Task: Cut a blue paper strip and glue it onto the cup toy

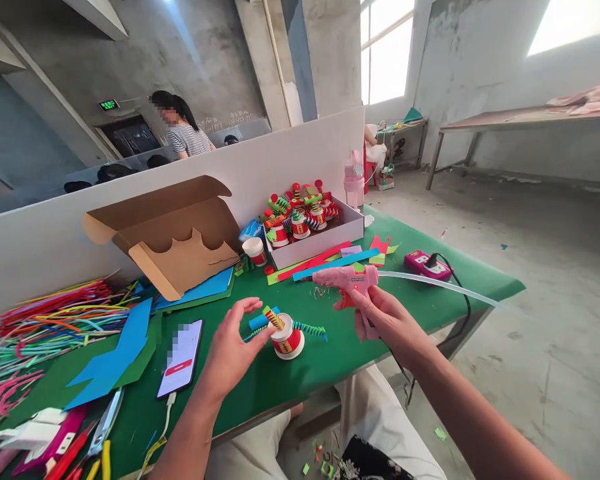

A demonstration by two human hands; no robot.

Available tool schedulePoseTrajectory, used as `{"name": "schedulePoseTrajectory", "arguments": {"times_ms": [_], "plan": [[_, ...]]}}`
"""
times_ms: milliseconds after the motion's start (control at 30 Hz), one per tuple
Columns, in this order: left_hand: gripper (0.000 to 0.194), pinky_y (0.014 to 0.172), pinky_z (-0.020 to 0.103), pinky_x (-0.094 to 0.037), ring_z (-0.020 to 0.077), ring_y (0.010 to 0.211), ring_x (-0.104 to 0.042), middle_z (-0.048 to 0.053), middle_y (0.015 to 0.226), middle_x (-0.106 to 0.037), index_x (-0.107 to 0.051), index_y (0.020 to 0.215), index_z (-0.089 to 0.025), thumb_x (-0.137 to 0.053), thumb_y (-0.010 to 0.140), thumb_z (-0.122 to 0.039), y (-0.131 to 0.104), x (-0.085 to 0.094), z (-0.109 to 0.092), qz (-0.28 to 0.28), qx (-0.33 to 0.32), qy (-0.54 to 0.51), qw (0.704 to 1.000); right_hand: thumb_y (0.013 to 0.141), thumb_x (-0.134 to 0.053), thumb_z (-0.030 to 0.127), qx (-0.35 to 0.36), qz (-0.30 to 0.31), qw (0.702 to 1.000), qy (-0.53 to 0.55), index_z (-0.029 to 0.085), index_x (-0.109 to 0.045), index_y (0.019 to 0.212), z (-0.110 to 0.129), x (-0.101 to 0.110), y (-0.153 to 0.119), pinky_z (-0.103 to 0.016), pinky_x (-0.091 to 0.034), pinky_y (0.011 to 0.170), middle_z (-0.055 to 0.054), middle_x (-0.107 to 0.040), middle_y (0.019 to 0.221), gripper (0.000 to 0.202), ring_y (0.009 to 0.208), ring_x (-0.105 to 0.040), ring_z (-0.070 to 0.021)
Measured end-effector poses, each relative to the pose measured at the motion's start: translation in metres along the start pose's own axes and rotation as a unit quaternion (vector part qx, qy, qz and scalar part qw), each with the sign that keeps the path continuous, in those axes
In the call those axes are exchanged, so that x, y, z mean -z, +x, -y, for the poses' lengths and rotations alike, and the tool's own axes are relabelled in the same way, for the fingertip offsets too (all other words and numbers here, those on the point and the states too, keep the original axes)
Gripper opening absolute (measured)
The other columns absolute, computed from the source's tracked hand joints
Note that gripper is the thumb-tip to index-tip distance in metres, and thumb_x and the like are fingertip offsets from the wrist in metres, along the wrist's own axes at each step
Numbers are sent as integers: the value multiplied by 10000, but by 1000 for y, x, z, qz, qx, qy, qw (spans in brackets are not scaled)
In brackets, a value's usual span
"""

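Note:
A paper cup figure (288,340) stands upside down on the green table, with folded paper strips sticking out at its sides and top. Beside it on the left is my left hand (234,343), thumb and fingers apart, the thumb tip close to the strips at the cup's top. Whether the thumb touches them I cannot tell. My right hand (380,313) is wrapped round the handle of a pink glue gun (347,279). Its nozzle points left, above the table and behind the cup figure, and a long clear glue stick runs out of its back.
A white box (320,243) of finished cup figures sits at the back, near an open cardboard box (180,233) and stacked cups (255,252). Pipe cleaners (65,313), a phone (181,358) and scissors (105,423) lie left. A power socket (427,265) is right.

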State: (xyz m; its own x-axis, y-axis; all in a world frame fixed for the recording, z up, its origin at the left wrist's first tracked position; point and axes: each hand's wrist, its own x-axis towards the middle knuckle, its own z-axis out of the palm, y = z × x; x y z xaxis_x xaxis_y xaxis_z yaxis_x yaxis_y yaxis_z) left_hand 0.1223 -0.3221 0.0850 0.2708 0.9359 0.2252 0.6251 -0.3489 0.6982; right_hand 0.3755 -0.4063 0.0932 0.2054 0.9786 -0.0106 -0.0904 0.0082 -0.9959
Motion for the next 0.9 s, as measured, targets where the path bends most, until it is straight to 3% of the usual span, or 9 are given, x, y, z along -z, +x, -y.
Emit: {"name": "schedulePoseTrajectory", "arguments": {"times_ms": [133,367,700,900], "plan": [[331,889,399,-482,250,1035,-631,70,1095,-708,-615,1008,-233,-629,783,-476,3,5,-3,-5,8,-25,1000,807,-584,681,10,23,1000,13,154,-643,1012,-9,-2,3,-237,-327,426,-22,-671,671,568,435,-485,-95],[323,766,342,-518,210,856,-641,65,1022,-727,-667,978,-211,-648,776,-462,7,-2,-5,-5,27,-23,999,806,-569,690,12,37,999,25,162,-634,997,-12,-5,2,-237,-330,430,6,-641,622,565,421,-482,-93],[404,756,340,-573,225,881,-682,86,967,-750,-670,929,-184,-722,674,-492,8,0,-4,-7,82,-127,989,812,-563,693,-2,49,998,34,166,-649,865,-16,-3,3,-233,-330,443,42,-536,445,536,425,-472,-105],[357,789,348,-569,227,889,-690,72,964,-756,-700,922,-199,-709,707,-483,6,-1,-1,-8,53,-92,994,793,-561,707,-17,59,998,31,168,-632,890,-13,-5,0,-240,-348,452,57,-521,462,552,442,-473,-108]]}}
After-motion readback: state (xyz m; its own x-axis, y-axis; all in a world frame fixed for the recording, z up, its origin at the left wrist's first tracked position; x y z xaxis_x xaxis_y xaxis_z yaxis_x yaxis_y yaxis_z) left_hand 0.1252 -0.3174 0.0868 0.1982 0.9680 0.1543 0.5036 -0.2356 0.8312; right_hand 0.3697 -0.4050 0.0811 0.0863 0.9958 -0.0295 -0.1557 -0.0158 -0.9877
